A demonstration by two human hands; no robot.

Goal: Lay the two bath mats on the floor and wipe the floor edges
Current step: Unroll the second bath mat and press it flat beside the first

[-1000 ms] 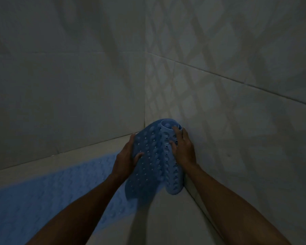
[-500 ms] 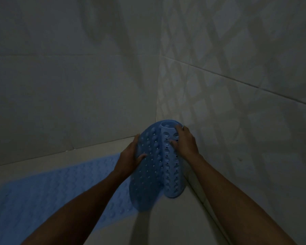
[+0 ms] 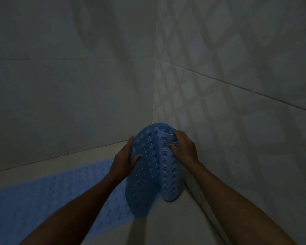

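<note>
The rolled blue bath mat (image 3: 152,167) stands in the corner where the tiled walls (image 3: 237,106) meet, its lower end on the floor (image 3: 166,227). Over the last second it has barely shifted. The left hand (image 3: 125,160) grips the loose flap; the right hand (image 3: 184,149) clasps the roll. Unrolling is only beginning. The first mat (image 3: 51,197) lies flat alongside.

A dim tiled corner fills the view. The left wall (image 3: 64,82) is pale, plain tile with one horizontal grout line at about nine o'clock. The right wall (image 3: 245,71) meets it in a vertical seam running up to twelve o'clock and carries a lattice of diamond-shaped light patches crossed by darker bands. Light-coloured floor (image 3: 175,225) spreads from the corner toward six o'clock.
</note>
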